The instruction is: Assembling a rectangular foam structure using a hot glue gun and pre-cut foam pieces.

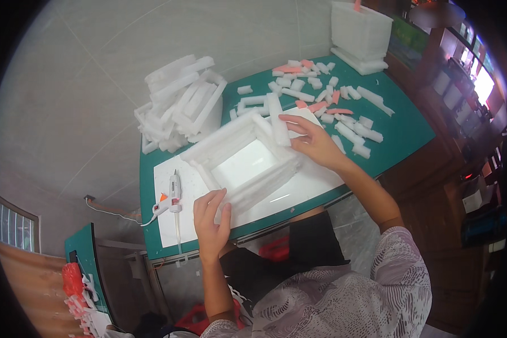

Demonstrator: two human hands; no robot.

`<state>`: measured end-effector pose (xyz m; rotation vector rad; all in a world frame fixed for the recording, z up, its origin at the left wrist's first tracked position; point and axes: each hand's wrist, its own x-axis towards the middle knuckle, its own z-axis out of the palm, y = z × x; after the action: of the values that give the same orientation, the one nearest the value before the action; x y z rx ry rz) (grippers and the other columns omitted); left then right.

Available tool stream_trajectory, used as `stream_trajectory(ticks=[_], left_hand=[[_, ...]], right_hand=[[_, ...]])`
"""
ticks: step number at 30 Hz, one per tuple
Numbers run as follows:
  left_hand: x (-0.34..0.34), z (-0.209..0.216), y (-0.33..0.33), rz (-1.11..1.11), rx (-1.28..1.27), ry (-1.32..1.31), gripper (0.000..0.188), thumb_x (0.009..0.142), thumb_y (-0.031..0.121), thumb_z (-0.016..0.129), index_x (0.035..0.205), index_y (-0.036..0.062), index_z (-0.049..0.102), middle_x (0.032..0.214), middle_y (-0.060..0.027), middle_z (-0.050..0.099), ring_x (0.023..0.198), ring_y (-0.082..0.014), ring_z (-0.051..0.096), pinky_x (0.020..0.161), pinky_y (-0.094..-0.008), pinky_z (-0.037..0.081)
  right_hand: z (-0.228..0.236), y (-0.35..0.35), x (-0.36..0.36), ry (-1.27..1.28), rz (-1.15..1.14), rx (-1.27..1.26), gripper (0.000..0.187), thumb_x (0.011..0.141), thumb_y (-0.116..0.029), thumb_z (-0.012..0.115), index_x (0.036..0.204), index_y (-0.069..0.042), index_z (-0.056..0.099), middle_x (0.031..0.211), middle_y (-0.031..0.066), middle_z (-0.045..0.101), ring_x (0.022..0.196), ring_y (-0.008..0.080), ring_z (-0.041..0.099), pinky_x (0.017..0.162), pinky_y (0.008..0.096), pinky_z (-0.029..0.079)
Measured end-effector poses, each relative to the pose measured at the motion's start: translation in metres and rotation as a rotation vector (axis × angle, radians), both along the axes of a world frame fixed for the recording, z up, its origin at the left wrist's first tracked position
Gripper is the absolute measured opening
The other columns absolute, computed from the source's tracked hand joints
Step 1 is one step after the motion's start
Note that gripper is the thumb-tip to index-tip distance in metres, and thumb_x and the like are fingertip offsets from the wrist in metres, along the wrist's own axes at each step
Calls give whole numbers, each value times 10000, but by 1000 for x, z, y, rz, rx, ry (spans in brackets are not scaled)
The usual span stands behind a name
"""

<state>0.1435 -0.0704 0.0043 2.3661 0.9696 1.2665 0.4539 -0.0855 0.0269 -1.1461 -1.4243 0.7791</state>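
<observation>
A rectangular open frame of white foam strips (228, 137) lies in front of me on a white board (166, 225). My right hand (315, 141) pinches a short white foam strip (278, 121) at the frame's far right corner. The strip overlaps that corner; whether it touches the frame I cannot tell. By the near left corner is my left hand (211, 219), its fingers loosely apart and the tips at the foam's edge. A white glue gun (175, 188) with an orange trigger lies left of the frame, a clear glue stick trailing from it.
Stacked white foam frames (180, 104) rise at the table's far left. Loose white and pink foam pieces (315, 84) cover the far right of the green table (400, 132). A white foam box (360, 34) stands at the back right corner. The gun's cord (115, 213) runs left to the wall.
</observation>
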Motion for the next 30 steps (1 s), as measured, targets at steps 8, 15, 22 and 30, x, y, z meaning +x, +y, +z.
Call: stream_trajectory(ticks=[8, 15, 22, 30], left_hand=[[0, -3, 2, 0, 19, 29, 258, 808, 28, 669, 1065, 33, 688, 1066, -122, 634, 998, -298, 561, 870, -376, 449], [-2, -11, -6, 69, -161, -100, 433, 816, 29, 655, 1240, 41, 570, 1336, -161, 476, 1192, -305, 501, 971, -376, 437], [-11, -51, -6, 26, -584, -458, 572, 945, 124, 524, 1452, 5, 288, 1485, -167, 323, 1355, -313, 370, 1058, -400, 384], [7, -37, -19, -89, -646, -449, 623, 917, 115, 578, 1456, -5, 289, 1458, -186, 343, 1359, -323, 367, 1041, -444, 420]], right_hand=[[-11, -11, -19, 86, -21, -45, 664, 814, -35, 673, 1427, -97, 424, 1455, 92, 447, 1376, 279, 399, 1033, 394, 394], [-25, -14, -23, 128, -57, -29, 703, 809, -41, 677, 1442, -55, 372, 1480, 111, 413, 1357, 278, 410, 1072, 397, 357], [-34, -14, -29, 389, 28, -13, 672, 855, -45, 590, 1468, -31, 316, 1443, 195, 441, 1301, 233, 462, 1050, 335, 383], [-37, -2, -24, 368, -42, 162, 645, 867, -8, 566, 1466, -26, 328, 1453, 176, 441, 1301, 235, 464, 1041, 309, 386]])
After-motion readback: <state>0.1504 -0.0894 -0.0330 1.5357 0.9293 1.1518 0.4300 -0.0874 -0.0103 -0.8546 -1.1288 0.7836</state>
